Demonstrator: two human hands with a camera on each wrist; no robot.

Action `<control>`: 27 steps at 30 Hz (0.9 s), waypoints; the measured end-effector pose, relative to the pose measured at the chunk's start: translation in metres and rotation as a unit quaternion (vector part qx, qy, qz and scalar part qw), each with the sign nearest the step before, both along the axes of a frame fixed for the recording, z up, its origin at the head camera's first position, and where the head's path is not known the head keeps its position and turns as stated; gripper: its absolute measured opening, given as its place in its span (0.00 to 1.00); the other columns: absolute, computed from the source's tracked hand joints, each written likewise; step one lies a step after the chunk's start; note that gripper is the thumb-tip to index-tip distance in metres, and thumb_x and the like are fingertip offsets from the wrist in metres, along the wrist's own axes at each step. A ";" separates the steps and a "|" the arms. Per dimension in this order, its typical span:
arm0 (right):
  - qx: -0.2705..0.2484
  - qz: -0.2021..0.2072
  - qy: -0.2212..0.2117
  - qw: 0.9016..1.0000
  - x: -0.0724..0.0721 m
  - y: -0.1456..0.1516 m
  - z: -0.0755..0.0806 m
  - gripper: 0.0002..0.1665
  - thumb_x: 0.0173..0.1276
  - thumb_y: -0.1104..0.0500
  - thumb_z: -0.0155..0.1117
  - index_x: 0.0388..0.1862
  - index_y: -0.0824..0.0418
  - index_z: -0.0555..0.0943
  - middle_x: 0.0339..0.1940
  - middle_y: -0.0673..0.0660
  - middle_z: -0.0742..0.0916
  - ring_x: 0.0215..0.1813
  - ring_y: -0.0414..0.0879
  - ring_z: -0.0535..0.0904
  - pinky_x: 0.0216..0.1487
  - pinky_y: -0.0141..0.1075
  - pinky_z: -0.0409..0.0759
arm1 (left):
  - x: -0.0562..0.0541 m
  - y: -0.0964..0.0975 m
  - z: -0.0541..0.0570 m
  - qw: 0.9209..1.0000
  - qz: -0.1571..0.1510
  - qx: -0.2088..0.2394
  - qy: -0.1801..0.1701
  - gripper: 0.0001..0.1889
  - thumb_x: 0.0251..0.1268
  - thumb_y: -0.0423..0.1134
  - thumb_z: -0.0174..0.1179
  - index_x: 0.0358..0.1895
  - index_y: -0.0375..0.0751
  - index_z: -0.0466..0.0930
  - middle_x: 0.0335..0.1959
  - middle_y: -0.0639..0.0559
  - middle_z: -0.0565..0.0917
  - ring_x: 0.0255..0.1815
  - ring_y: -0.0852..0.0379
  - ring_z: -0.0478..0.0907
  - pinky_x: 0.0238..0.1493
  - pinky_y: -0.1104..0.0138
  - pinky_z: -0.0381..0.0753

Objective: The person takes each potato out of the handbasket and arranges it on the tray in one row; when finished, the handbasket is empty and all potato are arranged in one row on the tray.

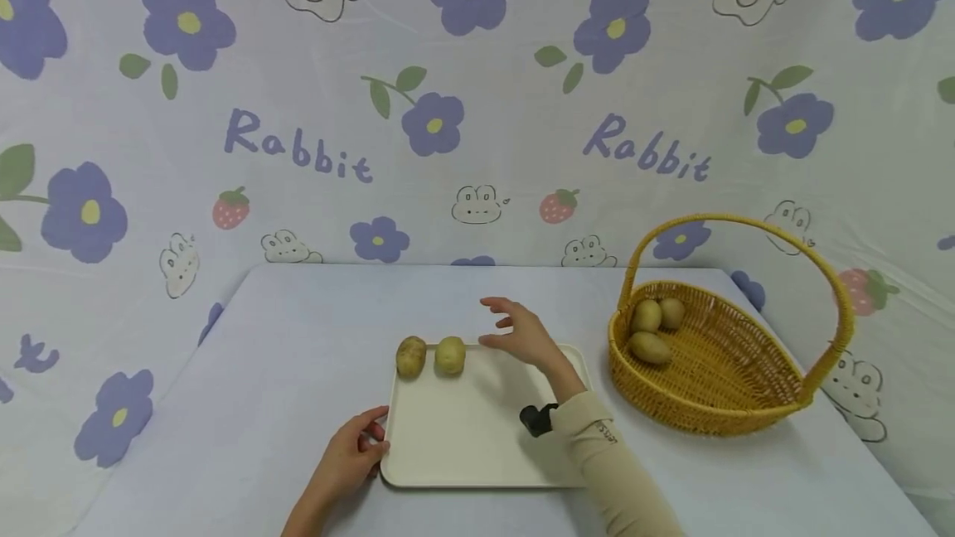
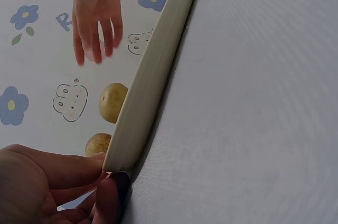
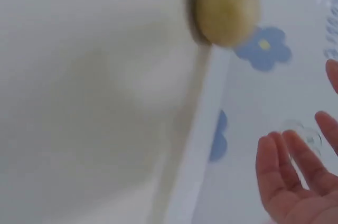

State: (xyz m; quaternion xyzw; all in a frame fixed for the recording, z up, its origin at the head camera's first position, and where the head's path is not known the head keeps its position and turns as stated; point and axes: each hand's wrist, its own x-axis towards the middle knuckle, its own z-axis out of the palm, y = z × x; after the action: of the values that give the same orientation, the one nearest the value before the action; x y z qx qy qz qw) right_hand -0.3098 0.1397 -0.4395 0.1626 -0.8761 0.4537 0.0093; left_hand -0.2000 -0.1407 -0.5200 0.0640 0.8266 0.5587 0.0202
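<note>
A cream rectangular tray [image 1: 470, 446] lies on the table, with two potatoes, one brownish [image 1: 411, 357] and one paler [image 1: 450, 355], side by side at its far left corner. My left hand [image 1: 346, 456] holds the tray's left edge; in the left wrist view its thumb and fingers pinch the rim. Over the far edge of the tray hovers my right hand [image 1: 525, 336], its fingers spread and holding nothing, to the right of the paler potato. The right wrist view shows those parted fingers [image 3: 303, 168] apart from the blurred potato [image 3: 228, 10].
To the tray's right stands a yellow wicker basket [image 1: 705, 419] with a tall arched handle [image 1: 746, 224]. Three potatoes [image 1: 651, 348] lie in its left end. Behind the white-covered table [image 1: 298, 313] hangs a patterned cloth [image 1: 485, 164].
</note>
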 end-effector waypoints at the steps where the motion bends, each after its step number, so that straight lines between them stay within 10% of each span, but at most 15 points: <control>1: -0.019 0.000 -0.002 1.000 0.001 0.010 0.005 0.35 0.58 0.61 0.69 0.65 0.57 0.69 0.61 0.64 0.74 0.56 0.60 0.74 0.50 0.47 0.78 | 0.000 0.000 0.000 1.000 0.001 -0.001 -0.001 0.25 0.53 0.22 0.59 0.58 0.30 0.71 0.34 0.47 0.74 0.19 0.62 0.67 0.18 0.71 0.74; 8: -0.111 0.006 0.022 0.994 0.010 0.086 0.025 0.33 0.61 0.58 0.66 0.66 0.57 0.68 0.62 0.64 0.73 0.59 0.60 0.72 0.55 0.49 0.75 | 0.000 0.000 -0.002 1.000 0.004 -0.010 -0.008 0.25 0.54 0.22 0.59 0.59 0.31 0.71 0.34 0.48 0.74 0.19 0.62 0.68 0.18 0.71 0.74; 17: -0.090 -0.075 0.049 0.992 0.023 0.172 0.047 0.29 0.65 0.55 0.62 0.64 0.62 0.70 0.58 0.59 0.76 0.52 0.45 0.76 0.47 0.25 0.75 | -0.002 -0.001 0.000 1.000 0.006 -0.011 -0.011 0.25 0.54 0.22 0.58 0.59 0.31 0.71 0.34 0.47 0.73 0.19 0.61 0.68 0.18 0.71 0.74; 27: -0.093 -0.127 0.068 0.985 0.013 0.234 0.050 0.28 0.67 0.53 0.59 0.64 0.61 0.69 0.50 0.40 0.77 0.48 0.31 0.75 0.45 0.25 0.76 | -0.002 0.000 -0.003 1.000 -0.005 0.005 -0.011 0.25 0.54 0.21 0.58 0.59 0.28 0.70 0.35 0.46 0.74 0.19 0.62 0.68 0.18 0.71 0.74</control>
State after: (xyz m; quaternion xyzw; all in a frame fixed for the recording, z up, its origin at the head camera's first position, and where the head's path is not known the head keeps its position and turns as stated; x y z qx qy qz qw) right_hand -0.2971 0.3735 -0.3893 0.0791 -0.8408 0.5166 0.1410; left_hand -0.2024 -0.1411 -0.5228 0.0626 0.8233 0.5633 0.0317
